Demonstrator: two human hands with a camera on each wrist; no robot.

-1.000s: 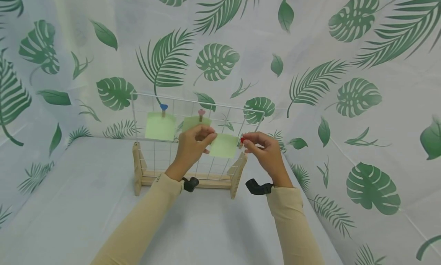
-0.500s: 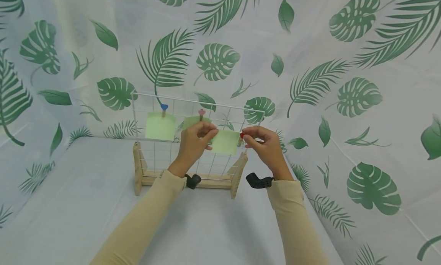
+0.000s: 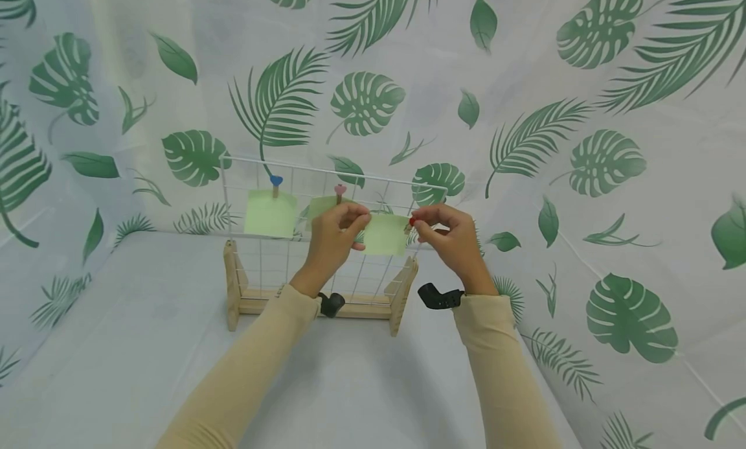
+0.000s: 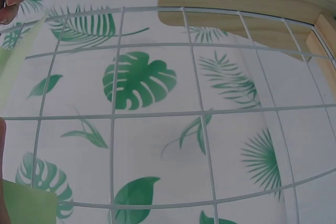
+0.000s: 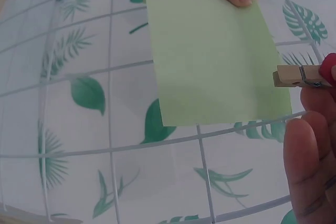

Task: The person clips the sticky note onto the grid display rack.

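Observation:
My left hand point(image 3: 333, 240) pinches a pale green paper note point(image 3: 384, 235) by its upper left corner, in front of a white wire grid point(image 3: 317, 171). At the note's right side, my right hand point(image 3: 453, 236) pinches a small wooden clothespin point(image 5: 296, 76) with a red end piece. In the right wrist view the pin's tip overlaps the note's edge; I cannot tell whether it touches. Another green note point(image 3: 271, 214) hangs on the grid under a blue heart clothespin point(image 3: 276, 182). A third note point(image 3: 322, 207), under a pink clothespin point(image 3: 340, 190), is partly hidden by my left hand.
The grid stands in a wooden base point(image 3: 315, 306) with an upright side piece point(image 3: 232, 287) at each end. It rests on a white-covered table point(image 3: 134, 319). Behind hangs a leaf-patterned white cloth point(image 3: 431, 67).
Both hands have risen a little and shifted slightly right, carrying the note and the red clothespin with them. The two hung notes stay in place.

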